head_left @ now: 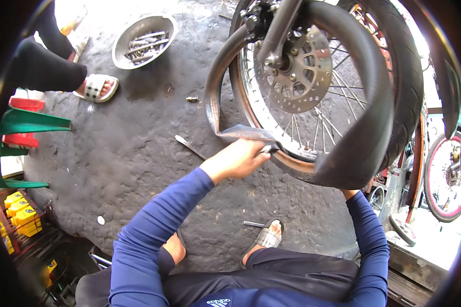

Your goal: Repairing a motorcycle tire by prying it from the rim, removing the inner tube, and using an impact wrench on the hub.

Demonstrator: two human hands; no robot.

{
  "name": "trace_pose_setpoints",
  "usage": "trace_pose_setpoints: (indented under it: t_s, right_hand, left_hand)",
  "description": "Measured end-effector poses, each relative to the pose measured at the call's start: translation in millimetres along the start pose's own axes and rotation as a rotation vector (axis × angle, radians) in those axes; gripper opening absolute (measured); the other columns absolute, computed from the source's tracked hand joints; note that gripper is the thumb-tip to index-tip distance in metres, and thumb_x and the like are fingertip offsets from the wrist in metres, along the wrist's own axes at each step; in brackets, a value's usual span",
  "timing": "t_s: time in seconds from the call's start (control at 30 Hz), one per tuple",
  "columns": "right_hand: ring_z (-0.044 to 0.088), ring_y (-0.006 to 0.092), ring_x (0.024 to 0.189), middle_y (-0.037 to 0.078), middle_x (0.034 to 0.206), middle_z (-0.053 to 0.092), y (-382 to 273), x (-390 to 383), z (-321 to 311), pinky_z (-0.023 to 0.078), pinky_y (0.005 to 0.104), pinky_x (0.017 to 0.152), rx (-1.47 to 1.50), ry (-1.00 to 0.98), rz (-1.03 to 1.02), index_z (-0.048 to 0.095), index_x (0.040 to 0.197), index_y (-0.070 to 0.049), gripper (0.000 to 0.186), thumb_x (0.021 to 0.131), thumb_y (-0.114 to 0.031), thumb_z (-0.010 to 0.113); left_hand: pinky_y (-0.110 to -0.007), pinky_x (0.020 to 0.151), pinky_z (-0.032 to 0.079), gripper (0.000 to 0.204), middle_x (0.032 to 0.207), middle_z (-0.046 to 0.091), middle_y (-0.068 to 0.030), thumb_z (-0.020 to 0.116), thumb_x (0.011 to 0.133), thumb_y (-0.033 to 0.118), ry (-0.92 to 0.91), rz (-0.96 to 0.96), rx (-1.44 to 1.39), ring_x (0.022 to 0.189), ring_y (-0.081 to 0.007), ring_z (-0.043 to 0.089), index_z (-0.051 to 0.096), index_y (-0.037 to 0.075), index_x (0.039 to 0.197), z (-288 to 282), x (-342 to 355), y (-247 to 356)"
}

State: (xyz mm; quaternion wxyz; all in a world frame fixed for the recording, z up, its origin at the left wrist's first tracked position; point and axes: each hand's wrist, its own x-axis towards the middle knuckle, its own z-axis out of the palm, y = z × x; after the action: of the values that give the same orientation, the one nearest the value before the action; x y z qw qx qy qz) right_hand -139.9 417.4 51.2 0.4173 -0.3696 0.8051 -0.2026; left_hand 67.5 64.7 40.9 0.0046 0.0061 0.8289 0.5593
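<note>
A spoked motorcycle wheel (248, 94) with a perforated brake disc (305, 77) stands in its fork ahead of me. A dark, soft inner tube (366, 117) hangs loosely around it, thick on the right and folded flat at the lower left. My left hand (241, 159) is closed on that folded part, right beside the lower rim. My right hand (350, 193) is under the tube's lower right bend; only a bit near the wrist shows, and its fingers are hidden. On the floor left of my left hand lies a slim metal tool (188, 147).
A metal bowl (119, 53) of tools stands at the far left, near another person's sandalled foot (98, 88). A small metal fitting (192, 99) and a short metal bar (253, 223) lie on the floor. At left are a green stool (33, 122) and yellow bottles (25, 217).
</note>
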Motion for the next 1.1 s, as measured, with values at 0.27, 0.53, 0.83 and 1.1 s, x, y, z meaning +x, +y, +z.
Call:
trace_pose_setpoints:
  t_s: [0.27, 0.53, 0.83, 1.1]
  right_hand:
    - [0.041, 0.0254, 0.132, 0.013, 0.142, 0.045, 13.4, -59.2, -7.1, 0.029, 0.0374, 0.112, -0.176, 0.058, 0.093, 0.044, 0.139, -0.007, 0.045, 0.098, -0.022, 0.052]
    - [0.043, 0.0261, 0.130, 0.014, 0.139, 0.047, 8.0, -30.5, -2.9, 0.031, 0.0378, 0.110, -0.328, 0.115, 0.128, 0.046, 0.137, -0.007, 0.043, 0.097, -0.023, 0.053]
    - [0.045, 0.0270, 0.128, 0.014, 0.136, 0.050, 23.1, -31.5, -8.9, 0.033, 0.0383, 0.108, -0.489, 0.208, 0.131, 0.049, 0.134, -0.007, 0.041, 0.096, -0.024, 0.053]
    - [0.047, 0.0277, 0.126, 0.015, 0.133, 0.052, 33.3, -47.3, 9.5, 0.035, 0.0387, 0.107, -0.617, 0.291, 0.134, 0.051, 0.131, -0.006, 0.040, 0.096, -0.024, 0.053]
  left_hand:
    - [-0.045, 0.079, 0.052, 0.020, 0.094, 0.063, -0.0209, 0.055, 0.086, 0.010, -0.206, 0.158, 0.384, 0.088, -0.0380, 0.065, 0.060, -0.001, 0.101, -21.0, 58.8, 15.6]
    - [-0.042, 0.074, 0.055, 0.015, 0.099, 0.059, -0.0178, 0.059, 0.080, 0.006, 0.014, 0.319, 0.436, 0.086, -0.0317, 0.067, 0.062, 0.003, 0.094, -1.7, 60.9, 2.1]
    - [-0.041, 0.080, 0.054, 0.013, 0.095, 0.061, -0.0140, 0.059, 0.080, 0.006, -0.062, 0.438, 0.430, 0.088, -0.0294, 0.067, 0.062, 0.000, 0.091, 11.0, 69.7, -10.5]
    - [-0.038, 0.068, 0.055, 0.023, 0.094, 0.059, -0.0135, 0.058, 0.081, 0.007, -0.167, 0.577, 0.521, 0.077, -0.0294, 0.068, 0.060, -0.004, 0.101, 1.9, 63.3, -10.1]
